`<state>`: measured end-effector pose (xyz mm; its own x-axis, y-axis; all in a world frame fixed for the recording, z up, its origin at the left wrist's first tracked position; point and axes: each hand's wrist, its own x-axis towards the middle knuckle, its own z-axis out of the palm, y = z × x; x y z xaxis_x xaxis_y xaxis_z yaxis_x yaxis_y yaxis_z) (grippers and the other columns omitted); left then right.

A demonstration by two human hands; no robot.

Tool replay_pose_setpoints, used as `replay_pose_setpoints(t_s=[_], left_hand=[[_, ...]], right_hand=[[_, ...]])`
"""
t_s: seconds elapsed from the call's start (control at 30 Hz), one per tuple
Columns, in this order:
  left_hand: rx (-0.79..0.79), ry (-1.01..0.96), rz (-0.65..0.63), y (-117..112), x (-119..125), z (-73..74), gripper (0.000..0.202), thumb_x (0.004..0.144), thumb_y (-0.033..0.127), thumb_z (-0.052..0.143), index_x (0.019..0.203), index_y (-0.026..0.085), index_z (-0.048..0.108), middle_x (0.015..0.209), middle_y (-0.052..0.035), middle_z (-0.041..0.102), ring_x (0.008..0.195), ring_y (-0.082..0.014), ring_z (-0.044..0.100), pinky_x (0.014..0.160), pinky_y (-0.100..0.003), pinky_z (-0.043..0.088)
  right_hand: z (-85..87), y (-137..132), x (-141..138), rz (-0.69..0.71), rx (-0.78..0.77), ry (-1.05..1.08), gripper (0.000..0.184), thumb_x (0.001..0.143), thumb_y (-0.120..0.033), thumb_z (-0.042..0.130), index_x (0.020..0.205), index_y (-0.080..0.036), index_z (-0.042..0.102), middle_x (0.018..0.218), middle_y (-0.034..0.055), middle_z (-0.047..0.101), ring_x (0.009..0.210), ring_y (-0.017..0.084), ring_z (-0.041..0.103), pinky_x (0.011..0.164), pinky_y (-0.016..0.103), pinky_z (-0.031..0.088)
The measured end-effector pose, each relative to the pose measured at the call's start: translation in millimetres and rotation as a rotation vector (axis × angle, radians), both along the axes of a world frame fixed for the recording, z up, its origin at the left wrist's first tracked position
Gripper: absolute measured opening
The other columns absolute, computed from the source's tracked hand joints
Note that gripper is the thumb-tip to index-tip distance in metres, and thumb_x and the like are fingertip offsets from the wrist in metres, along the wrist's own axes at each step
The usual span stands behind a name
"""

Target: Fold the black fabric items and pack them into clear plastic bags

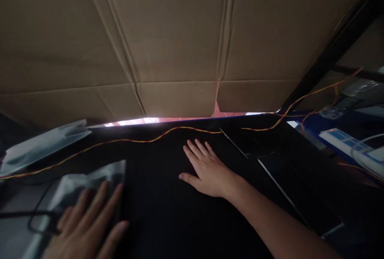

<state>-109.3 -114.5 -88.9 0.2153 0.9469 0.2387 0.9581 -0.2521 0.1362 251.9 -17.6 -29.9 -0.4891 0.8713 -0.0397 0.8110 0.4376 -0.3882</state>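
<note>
My right hand (207,170) lies palm down on a black surface (156,195), fingers stretched out and apart, holding nothing. My left hand (90,223), a little blurred, rests palm down over a translucent plastic bag (112,169) at the lower left. Its fingers are spread on top of the bag, and what is inside cannot be made out. To the right of my right hand lies a dark phone (237,141). Nearer to my right forearm is a larger dark flat device (297,191) with a pale edge.
A twisted red and yellow wire (171,131) runs along the back. Another plastic bag (45,145) lies far left, with a black cable (27,214) below. Cardboard (180,31) walls the back. At right are a white power strip (351,147) and a dark frame bar (330,51).
</note>
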Motion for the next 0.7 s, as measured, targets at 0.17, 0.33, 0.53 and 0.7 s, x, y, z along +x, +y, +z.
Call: replay_pose_setpoints(t_s=[0.17,0.33,0.53,0.7], left_hand=[[-0.017,0.127,-0.279,10.5,111.3,46.1,0.070,0.103,0.059,0.055,0.168,0.046,0.032,0.169,-0.0089,0.048,0.143,-0.0493,0.056,0.097,-0.068,0.059],[-0.090,0.101,-0.499,90.7,124.8,83.7,0.053,0.106,0.055,0.054,0.154,0.033,0.060,0.155,-0.0149,0.060,0.135,-0.0420,0.058,0.108,-0.067,0.051],[-0.125,-0.049,-0.689,138.5,96.5,76.0,0.051,0.105,0.047,0.061,0.156,0.043,0.055,0.161,-0.0073,0.052,0.142,-0.0389,0.049,0.114,-0.063,0.045],[-0.137,-0.079,-0.695,136.8,93.4,74.3,0.052,0.105,0.044,0.061,0.156,0.045,0.053,0.161,-0.0064,0.051,0.142,-0.0382,0.047,0.113,-0.061,0.043]], right_hand=[[-3.1,-0.2,-0.3,-0.004,0.033,0.022,0.087,0.106,-0.063,0.049,0.171,-0.009,0.028,0.179,0.0160,0.014,0.167,0.038,0.008,0.136,0.061,0.009],[1.5,4.1,0.8,-0.060,0.118,0.129,0.053,0.105,-0.019,0.047,0.157,-0.015,0.053,0.168,0.0154,0.049,0.160,0.035,0.037,0.130,0.059,0.029],[27.5,0.2,7.4,0.123,0.068,0.194,0.023,0.090,-0.012,0.068,0.110,-0.023,0.067,0.101,0.0005,0.076,0.094,0.019,0.070,0.083,0.031,0.052],[25.6,-6.9,-0.8,0.354,0.072,0.254,0.022,0.088,-0.028,0.085,0.102,-0.024,0.068,0.084,-0.0058,0.070,0.078,0.014,0.064,0.073,0.029,0.044]])
